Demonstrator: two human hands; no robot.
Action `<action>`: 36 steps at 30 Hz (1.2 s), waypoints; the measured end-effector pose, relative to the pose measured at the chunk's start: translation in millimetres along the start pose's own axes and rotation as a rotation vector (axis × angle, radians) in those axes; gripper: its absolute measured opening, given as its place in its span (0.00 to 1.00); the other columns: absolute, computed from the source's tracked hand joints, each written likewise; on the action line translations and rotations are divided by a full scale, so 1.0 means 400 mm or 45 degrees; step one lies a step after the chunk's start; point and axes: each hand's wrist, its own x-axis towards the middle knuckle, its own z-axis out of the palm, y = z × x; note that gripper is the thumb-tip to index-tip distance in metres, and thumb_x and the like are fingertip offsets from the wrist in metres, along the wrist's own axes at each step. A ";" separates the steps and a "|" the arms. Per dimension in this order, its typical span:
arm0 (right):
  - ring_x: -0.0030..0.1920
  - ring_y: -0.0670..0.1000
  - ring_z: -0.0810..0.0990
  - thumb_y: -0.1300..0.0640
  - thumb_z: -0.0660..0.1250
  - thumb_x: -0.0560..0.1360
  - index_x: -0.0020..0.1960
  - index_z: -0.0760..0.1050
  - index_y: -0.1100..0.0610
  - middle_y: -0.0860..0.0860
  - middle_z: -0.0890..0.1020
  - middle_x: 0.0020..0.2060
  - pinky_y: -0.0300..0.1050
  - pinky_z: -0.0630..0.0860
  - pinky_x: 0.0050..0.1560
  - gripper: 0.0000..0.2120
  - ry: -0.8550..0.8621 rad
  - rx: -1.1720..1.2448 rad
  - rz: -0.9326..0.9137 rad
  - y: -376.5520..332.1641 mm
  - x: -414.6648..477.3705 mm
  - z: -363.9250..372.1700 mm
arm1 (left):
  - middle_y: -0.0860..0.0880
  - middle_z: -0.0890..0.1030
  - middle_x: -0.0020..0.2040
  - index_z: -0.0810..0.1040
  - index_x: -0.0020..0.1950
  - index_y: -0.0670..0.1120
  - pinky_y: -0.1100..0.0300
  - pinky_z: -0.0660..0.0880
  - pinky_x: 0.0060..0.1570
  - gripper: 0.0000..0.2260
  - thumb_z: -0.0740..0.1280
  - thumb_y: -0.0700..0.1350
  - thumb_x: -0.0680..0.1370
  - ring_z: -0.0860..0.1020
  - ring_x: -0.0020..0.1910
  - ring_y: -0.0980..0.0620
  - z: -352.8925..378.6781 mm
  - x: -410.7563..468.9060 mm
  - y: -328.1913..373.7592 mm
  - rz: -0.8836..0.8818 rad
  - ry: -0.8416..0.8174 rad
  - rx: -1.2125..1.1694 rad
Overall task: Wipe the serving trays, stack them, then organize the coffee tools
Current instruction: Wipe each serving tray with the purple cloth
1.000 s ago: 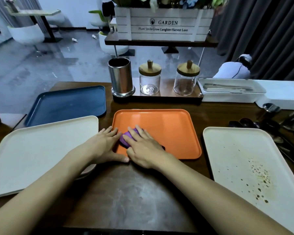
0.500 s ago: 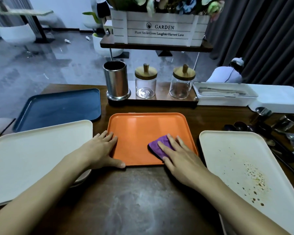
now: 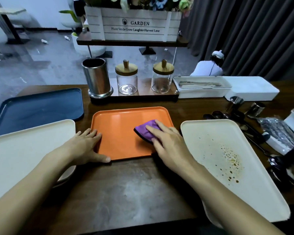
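While spread flat on purple cloth, right grip; left grip spread flat on crosswise orange tray.

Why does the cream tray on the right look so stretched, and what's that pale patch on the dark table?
Head view: the wide-angle lens stretches the edges, so the stained cream tray looks wedge-shaped while the orange tray in the middle keeps its shape. Head view: the pale patch on the table looks like soft reflected light, though it could be wear; lighting is dim.

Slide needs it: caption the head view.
Right hand presses purple cloth on orange tray; left hand braces its edge.
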 end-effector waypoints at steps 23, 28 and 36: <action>0.70 0.57 0.69 0.53 0.63 0.82 0.74 0.70 0.43 0.46 0.64 0.78 0.48 0.63 0.71 0.21 -0.064 0.001 0.180 0.388 -0.458 -0.266 | 0.48 0.81 0.64 0.71 0.72 0.46 0.55 0.69 0.53 0.23 0.66 0.50 0.78 0.77 0.62 0.44 0.278 -0.198 0.775 0.274 0.883 -0.628; 0.67 0.58 0.70 0.54 0.63 0.82 0.74 0.71 0.45 0.50 0.65 0.78 0.47 0.65 0.69 0.21 -0.135 -0.033 0.020 0.398 -0.469 -0.237 | 0.51 0.83 0.54 0.72 0.70 0.53 0.53 0.71 0.43 0.20 0.62 0.46 0.77 0.78 0.52 0.44 0.272 -0.215 0.764 0.235 0.945 -0.717; 0.65 0.58 0.71 0.54 0.63 0.82 0.74 0.71 0.46 0.52 0.66 0.77 0.48 0.65 0.68 0.21 -0.202 0.007 -0.170 0.326 -0.447 -0.198 | 0.47 0.83 0.58 0.66 0.79 0.60 0.48 0.75 0.56 0.30 0.56 0.48 0.76 0.77 0.61 0.42 0.238 -0.186 0.590 0.073 0.734 -0.715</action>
